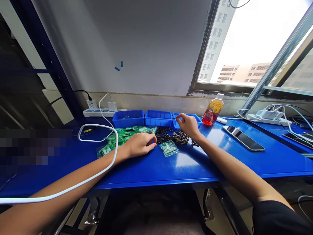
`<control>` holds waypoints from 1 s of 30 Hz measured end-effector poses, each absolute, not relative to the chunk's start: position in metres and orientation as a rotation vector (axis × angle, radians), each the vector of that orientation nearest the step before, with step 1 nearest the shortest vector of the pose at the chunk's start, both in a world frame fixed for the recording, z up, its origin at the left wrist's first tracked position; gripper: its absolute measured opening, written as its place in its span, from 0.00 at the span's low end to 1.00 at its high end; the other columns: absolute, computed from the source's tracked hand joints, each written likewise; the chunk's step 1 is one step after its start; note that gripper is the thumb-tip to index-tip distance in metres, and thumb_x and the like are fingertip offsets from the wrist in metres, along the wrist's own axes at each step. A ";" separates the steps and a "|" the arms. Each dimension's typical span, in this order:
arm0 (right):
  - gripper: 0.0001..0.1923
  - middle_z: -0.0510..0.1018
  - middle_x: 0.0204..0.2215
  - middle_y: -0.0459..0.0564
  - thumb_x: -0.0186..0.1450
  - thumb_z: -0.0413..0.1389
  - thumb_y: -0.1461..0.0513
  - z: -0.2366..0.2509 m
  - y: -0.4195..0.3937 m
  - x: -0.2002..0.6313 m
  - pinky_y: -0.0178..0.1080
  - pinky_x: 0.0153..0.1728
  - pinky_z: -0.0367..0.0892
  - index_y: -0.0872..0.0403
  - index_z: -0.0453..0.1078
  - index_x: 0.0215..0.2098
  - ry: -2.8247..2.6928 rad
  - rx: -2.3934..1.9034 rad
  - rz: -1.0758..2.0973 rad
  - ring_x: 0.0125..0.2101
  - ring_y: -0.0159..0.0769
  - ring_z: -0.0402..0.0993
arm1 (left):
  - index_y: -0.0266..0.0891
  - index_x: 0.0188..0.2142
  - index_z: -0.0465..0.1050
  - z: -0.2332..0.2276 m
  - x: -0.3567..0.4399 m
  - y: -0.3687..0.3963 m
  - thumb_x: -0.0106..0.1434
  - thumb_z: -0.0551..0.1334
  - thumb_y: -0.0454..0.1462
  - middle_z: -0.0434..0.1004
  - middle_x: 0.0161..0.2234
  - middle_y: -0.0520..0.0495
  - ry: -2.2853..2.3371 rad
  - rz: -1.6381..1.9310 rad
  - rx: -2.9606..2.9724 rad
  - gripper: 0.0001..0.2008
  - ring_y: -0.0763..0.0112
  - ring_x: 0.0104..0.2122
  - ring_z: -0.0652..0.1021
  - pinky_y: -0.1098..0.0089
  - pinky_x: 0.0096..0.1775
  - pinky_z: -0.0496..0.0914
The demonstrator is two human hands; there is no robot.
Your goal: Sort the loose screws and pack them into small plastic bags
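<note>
My right hand (187, 124) is above the right blue bin (199, 121), thumb and fingertips pinched on a thin dark screw (174, 118) that pokes out to the left. Below it lies a pile of short brassy metal fasteners (181, 137), with long dark screws (162, 134) heaped beside them. My left hand (141, 144) rests on the blue table, fingers loosely curled and thumb apart, with nothing visible in it. Several green-tinted clear packets (124, 135) are piled beside and behind that hand. One flat packet with small pale parts (169, 148) lies between my hands.
Two more blue bins, the left (128, 119) and middle (158, 118), stand along the wall. A white cable (116, 147) loops over my left forearm. Rightward are a drink bottle (212, 110), a phone (243, 138) and a power strip (271, 118) with cables. Another power strip (97, 113) sits back left.
</note>
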State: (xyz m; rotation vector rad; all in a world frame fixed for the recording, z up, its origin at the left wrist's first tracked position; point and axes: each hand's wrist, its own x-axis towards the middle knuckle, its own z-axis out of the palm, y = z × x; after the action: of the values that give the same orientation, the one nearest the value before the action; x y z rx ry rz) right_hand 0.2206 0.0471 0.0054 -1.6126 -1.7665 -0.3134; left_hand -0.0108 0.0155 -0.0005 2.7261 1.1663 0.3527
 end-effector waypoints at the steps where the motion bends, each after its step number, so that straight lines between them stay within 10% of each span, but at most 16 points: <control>1: 0.10 0.71 0.18 0.43 0.58 0.51 0.64 0.005 0.048 0.221 0.32 0.23 0.51 0.53 0.74 0.33 -1.768 -1.641 -0.320 0.20 0.31 0.65 | 0.39 0.35 0.70 -0.001 -0.010 0.015 0.59 0.55 0.39 0.75 0.26 0.51 1.186 0.343 2.729 0.08 0.69 0.26 0.73 0.71 0.28 0.62; 11: 0.11 0.77 0.24 0.46 0.63 0.50 0.61 0.005 0.050 0.215 0.33 0.24 0.51 0.51 0.75 0.37 -1.759 -1.783 -0.370 0.25 0.35 0.71 | 0.39 0.34 0.70 -0.006 -0.006 0.016 0.60 0.53 0.37 0.75 0.26 0.51 1.222 0.366 2.786 0.08 0.66 0.29 0.75 0.61 0.43 0.63; 30: 0.12 0.80 0.29 0.47 0.64 0.50 0.61 0.004 0.050 0.215 0.33 0.25 0.54 0.49 0.74 0.40 -1.813 -1.809 -0.353 0.30 0.36 0.74 | 0.41 0.34 0.71 -0.006 -0.004 0.011 0.60 0.55 0.40 0.76 0.26 0.51 1.381 0.356 2.829 0.08 0.67 0.28 0.75 0.70 0.31 0.63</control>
State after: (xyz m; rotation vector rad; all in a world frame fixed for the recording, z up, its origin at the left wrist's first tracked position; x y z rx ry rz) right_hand 0.2151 0.0499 0.0045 -1.8092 -1.8132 -0.3535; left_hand -0.0044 0.0114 -0.0059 2.8294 1.3812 0.3561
